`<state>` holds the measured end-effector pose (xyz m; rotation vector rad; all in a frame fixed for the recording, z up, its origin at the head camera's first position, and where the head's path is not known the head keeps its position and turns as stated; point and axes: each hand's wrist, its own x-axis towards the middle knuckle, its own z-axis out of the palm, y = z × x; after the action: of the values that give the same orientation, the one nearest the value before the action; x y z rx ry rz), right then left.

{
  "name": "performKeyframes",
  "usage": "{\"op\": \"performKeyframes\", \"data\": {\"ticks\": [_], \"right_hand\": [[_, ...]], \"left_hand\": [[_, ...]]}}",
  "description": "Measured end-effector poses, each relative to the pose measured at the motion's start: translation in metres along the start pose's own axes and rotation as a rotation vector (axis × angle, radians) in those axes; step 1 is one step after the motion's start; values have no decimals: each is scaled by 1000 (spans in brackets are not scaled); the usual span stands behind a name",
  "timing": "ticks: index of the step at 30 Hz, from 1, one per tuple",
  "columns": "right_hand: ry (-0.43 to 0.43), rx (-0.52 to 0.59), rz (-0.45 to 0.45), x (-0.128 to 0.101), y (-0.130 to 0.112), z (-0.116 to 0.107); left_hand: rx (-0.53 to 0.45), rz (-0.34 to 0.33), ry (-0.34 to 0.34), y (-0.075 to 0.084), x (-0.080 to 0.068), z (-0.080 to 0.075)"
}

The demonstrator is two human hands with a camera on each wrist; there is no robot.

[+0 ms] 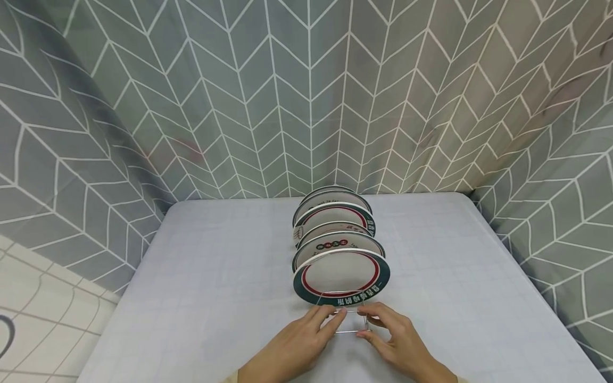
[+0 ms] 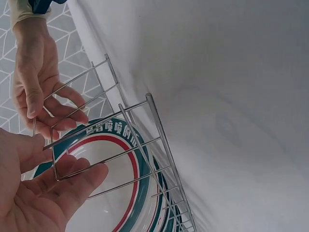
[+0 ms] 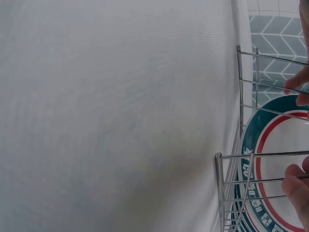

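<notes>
hands: 2, bare | right hand [image 2: 41, 77]: pale cream cuff, blue cloth above | rings: 0

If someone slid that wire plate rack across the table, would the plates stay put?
Probably, if slid gently. The wire rack looks stiff, with thin rods holding each plate on edge. A jerk might rattle or tip them, and they look breakable. Both hands touch its near end.

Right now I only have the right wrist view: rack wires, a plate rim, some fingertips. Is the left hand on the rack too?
Observer: Yes. The left hand pinches a wire at the near end of the rack.
Operator: And the right hand?
Observer: The right hand holds the same end, from the other side.
Operator: Just one plate?
Observer: No. Several plates stand on edge, in a row running toward the curtain.
</notes>
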<state>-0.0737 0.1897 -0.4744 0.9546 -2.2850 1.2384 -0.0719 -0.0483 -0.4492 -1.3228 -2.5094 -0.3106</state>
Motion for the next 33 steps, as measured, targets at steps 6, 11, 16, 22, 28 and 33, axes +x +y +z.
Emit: {"op": "performKeyframes", "data": {"ticks": [6, 11, 16, 22, 28, 33], "right_hand": [[-8, -5, 9, 0, 2, -2], [-27, -1, 11, -2, 2, -2], [-35, -9, 13, -3, 1, -3], [-76, -17, 40, -1, -1, -6], [-158, -56, 30, 2, -1, -13], [-172, -150, -49, 5, -1, -30]], "left_hand": [[-45, -13, 3, -1, 1, 1], [-57, -7, 21, 1, -1, 3], [-68, -20, -12, 2, -1, 2], [-67, -6, 39, 1, 0, 2], [-63, 0, 75, -3, 0, -1], [-129, -6, 68, -13, -4, -21]]}}
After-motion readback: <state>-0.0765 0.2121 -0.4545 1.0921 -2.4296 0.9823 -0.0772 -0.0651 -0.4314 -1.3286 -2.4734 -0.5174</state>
